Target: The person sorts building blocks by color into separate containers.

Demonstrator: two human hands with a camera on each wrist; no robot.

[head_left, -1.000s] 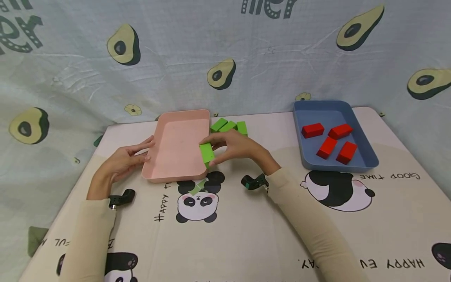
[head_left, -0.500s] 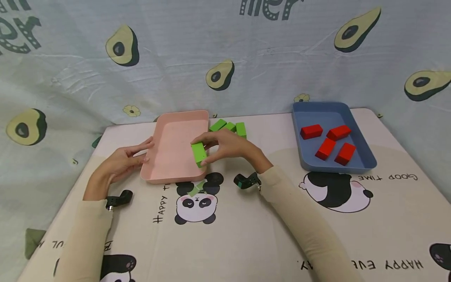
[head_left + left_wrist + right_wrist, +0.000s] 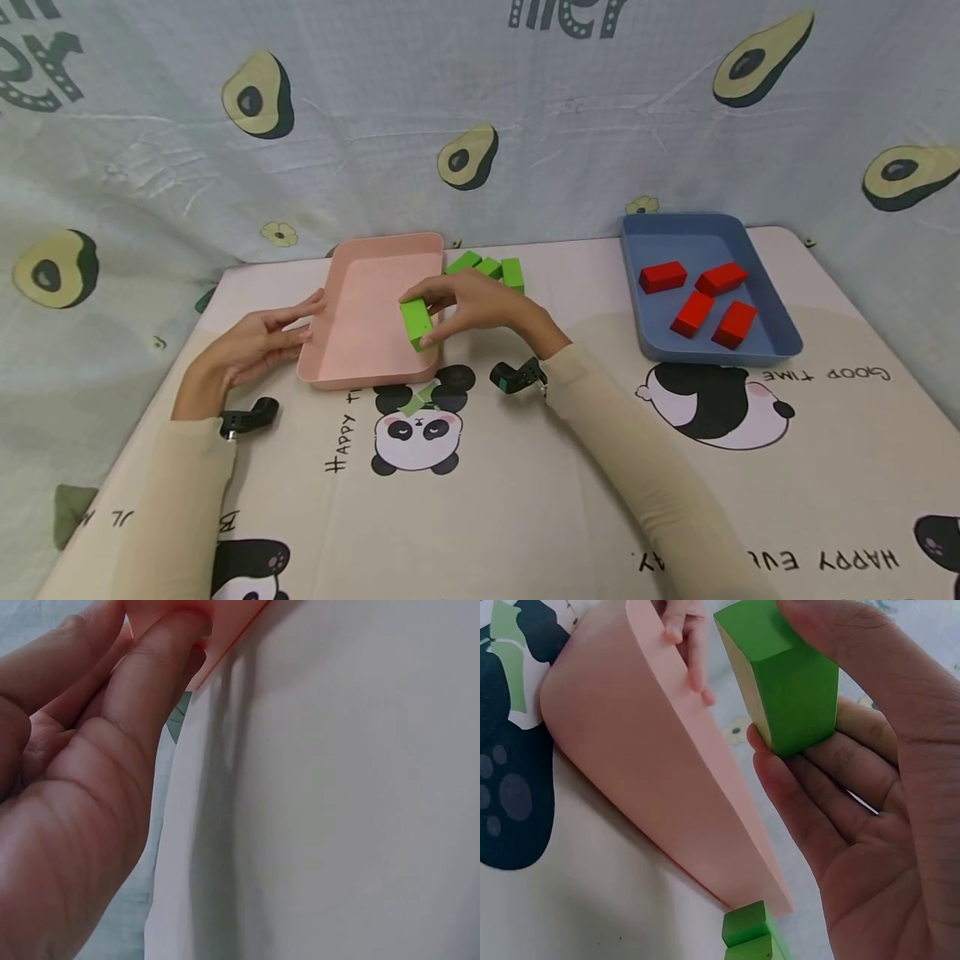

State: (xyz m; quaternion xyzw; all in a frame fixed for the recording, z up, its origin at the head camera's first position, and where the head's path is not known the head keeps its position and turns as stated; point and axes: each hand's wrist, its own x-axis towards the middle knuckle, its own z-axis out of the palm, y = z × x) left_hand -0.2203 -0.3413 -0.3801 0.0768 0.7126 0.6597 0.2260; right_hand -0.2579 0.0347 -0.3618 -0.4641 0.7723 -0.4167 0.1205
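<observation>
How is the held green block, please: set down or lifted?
Lifted: the right wrist view shows the green block, in the right hand, above the pink tray.

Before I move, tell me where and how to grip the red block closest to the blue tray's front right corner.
Pinch that red block by its long sides, probably best from above: it is longer than wide, bare floor shows beside it, and the blue tray walls it in.

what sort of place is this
Probably a makeshift indoor filming corner: an avocado-print sheet hangs behind a panda-print table, with black wrist cameras in view.
</observation>
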